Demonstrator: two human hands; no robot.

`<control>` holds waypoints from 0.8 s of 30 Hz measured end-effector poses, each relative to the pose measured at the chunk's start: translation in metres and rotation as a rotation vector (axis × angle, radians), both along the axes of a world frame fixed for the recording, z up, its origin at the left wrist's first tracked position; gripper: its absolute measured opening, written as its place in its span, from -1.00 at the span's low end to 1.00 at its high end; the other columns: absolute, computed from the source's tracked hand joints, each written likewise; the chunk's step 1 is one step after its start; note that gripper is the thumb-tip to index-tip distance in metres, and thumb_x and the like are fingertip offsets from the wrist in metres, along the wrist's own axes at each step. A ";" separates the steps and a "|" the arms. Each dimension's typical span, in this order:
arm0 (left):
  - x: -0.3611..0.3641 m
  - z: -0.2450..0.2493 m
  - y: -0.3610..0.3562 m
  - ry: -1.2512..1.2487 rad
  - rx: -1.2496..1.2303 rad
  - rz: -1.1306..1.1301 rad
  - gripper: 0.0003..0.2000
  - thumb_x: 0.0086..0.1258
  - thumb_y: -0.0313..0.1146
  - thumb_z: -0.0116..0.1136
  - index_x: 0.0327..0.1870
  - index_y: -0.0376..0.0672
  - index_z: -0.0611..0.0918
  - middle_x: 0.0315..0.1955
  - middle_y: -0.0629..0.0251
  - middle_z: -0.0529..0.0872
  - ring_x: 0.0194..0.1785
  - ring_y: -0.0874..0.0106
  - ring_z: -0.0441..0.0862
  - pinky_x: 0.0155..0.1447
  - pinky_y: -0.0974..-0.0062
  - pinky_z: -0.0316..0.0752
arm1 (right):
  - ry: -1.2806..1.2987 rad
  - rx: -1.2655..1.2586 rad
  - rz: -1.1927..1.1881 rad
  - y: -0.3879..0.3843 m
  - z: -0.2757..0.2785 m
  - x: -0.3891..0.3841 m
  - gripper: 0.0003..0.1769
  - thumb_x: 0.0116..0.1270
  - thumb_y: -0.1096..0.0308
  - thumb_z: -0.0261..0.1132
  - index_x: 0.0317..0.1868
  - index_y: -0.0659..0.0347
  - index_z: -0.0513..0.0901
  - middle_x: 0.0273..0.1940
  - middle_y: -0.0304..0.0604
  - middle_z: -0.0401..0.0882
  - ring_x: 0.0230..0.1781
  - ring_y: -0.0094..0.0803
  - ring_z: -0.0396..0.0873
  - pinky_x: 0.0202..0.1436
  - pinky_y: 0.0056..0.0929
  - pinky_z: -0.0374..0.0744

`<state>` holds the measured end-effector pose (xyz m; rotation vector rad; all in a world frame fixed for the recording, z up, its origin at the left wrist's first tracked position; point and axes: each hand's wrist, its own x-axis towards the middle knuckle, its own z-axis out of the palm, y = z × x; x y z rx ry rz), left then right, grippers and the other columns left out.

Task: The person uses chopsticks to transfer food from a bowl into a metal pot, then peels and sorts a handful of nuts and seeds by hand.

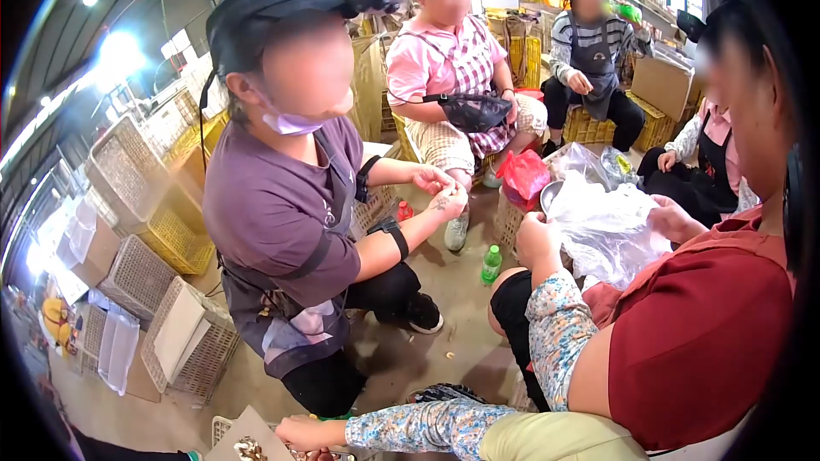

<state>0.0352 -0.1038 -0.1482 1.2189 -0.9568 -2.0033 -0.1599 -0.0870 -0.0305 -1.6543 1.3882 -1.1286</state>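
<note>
From the lower right a forearm in a floral sleeve reaches left, and my right hand (309, 434) is at its end, low in the view. Its fingers are curled beside a piece of cardboard (226, 446); what they hold, if anything, is hidden. Small brown and whitish pieces (249, 449) lie in a heap on the cardboard. Just under my right hand, a sliver of skin at the bottom edge looks like my left hand (319, 455), cut off by the frame. Its fingers cannot be made out.
A co-worker in a purple shirt (282, 196) crouches ahead; another in red (692, 350) sits close on the right, handling a white plastic bag (606, 226). More people sit behind. A green bottle (491, 265) stands on the floor. Wicker crates (192, 346) line the left.
</note>
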 end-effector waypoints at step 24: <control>-0.005 0.071 0.023 0.262 0.170 0.029 -0.80 0.42 -0.21 0.01 -0.35 -0.10 0.55 -0.53 0.41 0.52 -0.44 0.55 0.45 -0.31 0.61 0.39 | 0.292 -0.359 -0.061 0.015 -0.016 0.031 -0.82 0.00 0.40 0.16 -0.60 0.38 0.52 -0.51 0.16 0.53 -0.45 0.04 0.59 -0.45 -0.13 0.50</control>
